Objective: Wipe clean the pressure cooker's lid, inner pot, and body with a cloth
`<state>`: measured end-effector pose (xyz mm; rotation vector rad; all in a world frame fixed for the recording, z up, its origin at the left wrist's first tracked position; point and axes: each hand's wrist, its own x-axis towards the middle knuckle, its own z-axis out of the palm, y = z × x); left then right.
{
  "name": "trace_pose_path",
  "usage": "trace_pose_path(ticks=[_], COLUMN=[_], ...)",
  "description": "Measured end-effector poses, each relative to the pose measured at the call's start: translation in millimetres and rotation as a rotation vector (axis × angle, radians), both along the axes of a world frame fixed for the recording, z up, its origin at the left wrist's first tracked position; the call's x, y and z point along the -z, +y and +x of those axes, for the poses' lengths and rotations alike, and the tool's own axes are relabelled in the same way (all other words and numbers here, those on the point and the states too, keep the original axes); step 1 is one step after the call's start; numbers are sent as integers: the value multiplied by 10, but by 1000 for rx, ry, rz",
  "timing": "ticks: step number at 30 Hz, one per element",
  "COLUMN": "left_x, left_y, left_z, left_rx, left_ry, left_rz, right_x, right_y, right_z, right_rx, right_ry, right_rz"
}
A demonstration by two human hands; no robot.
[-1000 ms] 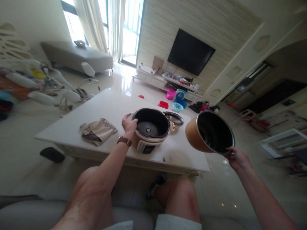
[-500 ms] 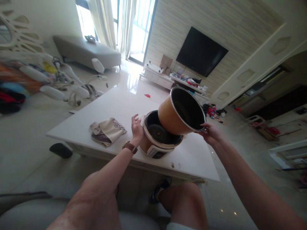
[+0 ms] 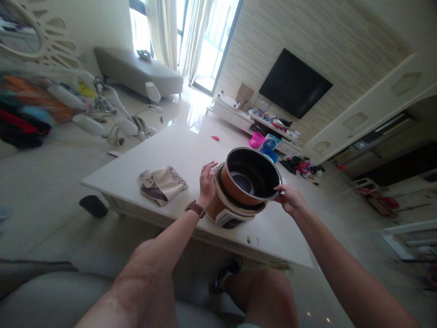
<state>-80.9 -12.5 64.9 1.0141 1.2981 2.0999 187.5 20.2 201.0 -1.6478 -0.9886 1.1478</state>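
Observation:
A rice cooker (image 3: 213, 209) with a brown body, a pale rim and a control panel on its front stands on the white table (image 3: 116, 177). Its inner pot (image 3: 235, 189), brown outside and dark inside, sits partly down in the opening, tilted and with its right side higher. My right hand (image 3: 290, 198) pinches the pot's rim on the right, thumb on top. Against the cooker's left side is my left hand (image 3: 207, 184), cupped around it with the fingers pointing away from me; their exact contact is partly hidden.
A folded beige and brown cloth (image 3: 164, 184) lies left of the cooker. Two small items (image 3: 249, 239) are near the table's front edge, and a red piece (image 3: 215, 138) lies beyond its far edge. Pink (image 3: 256, 140) and blue containers stand past the table.
My right hand has lowered the inner pot from above the cooker into its opening, and the pot has become less tilted. My left hand stays at the cooker's side. The view has shifted slightly.

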Motion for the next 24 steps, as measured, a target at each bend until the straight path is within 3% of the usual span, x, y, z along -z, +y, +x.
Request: trace_pose_path(ticks=[13,24], left_x=[46,27], left_y=[57,69], left_z=[22,38], left_rx=[-14,-29], left_ry=[7,99], left_rz=[-90,-141], right_x=[142,237], right_y=[52,151], right_z=[-4,18], right_rx=[-72,-97], right_ry=[-85,-309], right_rz=[25,55])
